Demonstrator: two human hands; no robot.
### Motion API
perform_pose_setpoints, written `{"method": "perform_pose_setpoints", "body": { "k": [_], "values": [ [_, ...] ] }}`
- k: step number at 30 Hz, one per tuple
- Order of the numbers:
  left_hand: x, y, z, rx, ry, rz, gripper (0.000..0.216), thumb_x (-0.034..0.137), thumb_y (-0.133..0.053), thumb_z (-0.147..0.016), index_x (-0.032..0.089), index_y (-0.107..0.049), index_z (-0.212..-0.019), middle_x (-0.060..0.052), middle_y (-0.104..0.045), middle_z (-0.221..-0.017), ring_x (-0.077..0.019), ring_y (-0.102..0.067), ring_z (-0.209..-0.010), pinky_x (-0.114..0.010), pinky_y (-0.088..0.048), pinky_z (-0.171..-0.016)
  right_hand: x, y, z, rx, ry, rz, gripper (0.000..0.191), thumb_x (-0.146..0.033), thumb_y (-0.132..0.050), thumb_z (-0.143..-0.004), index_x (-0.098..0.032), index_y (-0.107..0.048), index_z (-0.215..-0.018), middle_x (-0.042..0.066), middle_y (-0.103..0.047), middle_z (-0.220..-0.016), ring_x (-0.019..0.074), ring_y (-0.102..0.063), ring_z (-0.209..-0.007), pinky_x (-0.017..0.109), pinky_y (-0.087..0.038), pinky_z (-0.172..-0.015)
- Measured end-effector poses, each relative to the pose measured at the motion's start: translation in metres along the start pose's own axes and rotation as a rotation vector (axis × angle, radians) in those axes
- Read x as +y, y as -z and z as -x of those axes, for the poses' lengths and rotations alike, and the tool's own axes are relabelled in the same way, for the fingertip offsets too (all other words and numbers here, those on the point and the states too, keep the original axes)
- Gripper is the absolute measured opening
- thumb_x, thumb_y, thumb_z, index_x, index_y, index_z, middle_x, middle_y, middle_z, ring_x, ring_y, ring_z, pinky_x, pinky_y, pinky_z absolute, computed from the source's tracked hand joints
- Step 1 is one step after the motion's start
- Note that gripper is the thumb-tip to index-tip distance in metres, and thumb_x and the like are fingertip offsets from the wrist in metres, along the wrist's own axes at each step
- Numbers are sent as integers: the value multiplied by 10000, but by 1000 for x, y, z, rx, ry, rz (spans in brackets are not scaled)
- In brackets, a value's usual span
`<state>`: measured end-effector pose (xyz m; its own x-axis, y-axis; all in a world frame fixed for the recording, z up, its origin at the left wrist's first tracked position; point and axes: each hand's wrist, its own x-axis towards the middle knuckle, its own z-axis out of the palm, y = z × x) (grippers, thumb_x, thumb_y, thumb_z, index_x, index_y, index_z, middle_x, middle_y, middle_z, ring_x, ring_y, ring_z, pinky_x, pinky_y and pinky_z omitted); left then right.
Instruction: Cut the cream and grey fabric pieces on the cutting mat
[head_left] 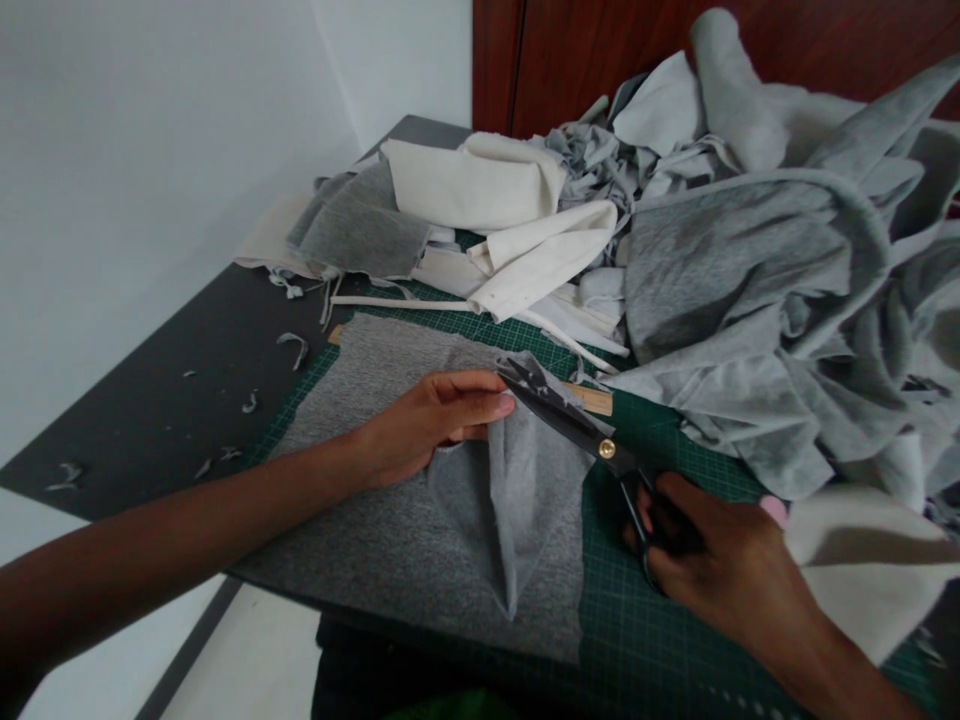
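"Grey table (165,400) at far left, with small cloth scraps (296,350) strewn over it. What lies right of them?"

"The flat grey sheet (375,545), spread on the green cutting mat (630,635). The left hand (420,425) is above it."

"How does that grip stand?"

"Narrow: thumb and fingers pinch the top edge of the folded grey cloth (517,500), which lies over the sheet, its pointed end toward the near side. I cannot tell whether the 2 are joined."

"And the scissors (607,449)?"

"Just right of the pinch, reaching across the raised edge, tips close beside the fingertips. The blades look slightly parted; I cannot be sure how far."

"Then the right hand (727,560)?"

"Its grip is closed round the black handles, fingers through the loops. A heap of grey and cream cloth (735,265) rises beyond, on the right."

"Which step is this, then?"

"I judge it to be snipping along that raised edge. The next move seems to call for a taut edge, fingertips clear of both blades, and a closing squeeze that spares the sheet underneath."
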<state>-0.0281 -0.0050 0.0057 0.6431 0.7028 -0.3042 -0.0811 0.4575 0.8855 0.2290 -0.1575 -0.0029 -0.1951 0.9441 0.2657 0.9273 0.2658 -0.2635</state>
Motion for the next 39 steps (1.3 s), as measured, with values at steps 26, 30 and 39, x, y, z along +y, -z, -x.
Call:
{"method": "perform_pose_setpoints", "body": {
  "k": [26, 30, 39],
  "values": [
    [-2, -1, 0, 43, -109, -151, 108, 280, -768, -724, 174, -750, -731, 42, -560, -581, -48, -402, -503, -161, -298, -443, -3, 3, 0, -24, 19, -2, 95, -153, -499, -739, -241, -495, -773, -87, -541, -519, 83, -537, -381, 195, -352, -406],
    [-4, 0, 0, 46, -125, -164, 119, 288, -777, -717, 173, -747, -722, 12, -662, -731, -45, -438, -530, -161, -316, -450, -3, 3, 1, -23, -21, 3, 85, -164, -522, -741, -244, -497, -758, -86, -547, -510, 92, -542, -379, 215, -349, -411],
    [-5, -1, 1, 65, -115, -121, 138, 239, -775, -684, 183, -759, -809, 39, -627, -623, -55, -477, -535, -156, -334, -468, -5, 2, 3, -26, -26, -32, 100, -167, -529, -729, -241, -508, -793, -86, -570, -543, 87, -556, -401, 208, -383, -422]
  ]
}}
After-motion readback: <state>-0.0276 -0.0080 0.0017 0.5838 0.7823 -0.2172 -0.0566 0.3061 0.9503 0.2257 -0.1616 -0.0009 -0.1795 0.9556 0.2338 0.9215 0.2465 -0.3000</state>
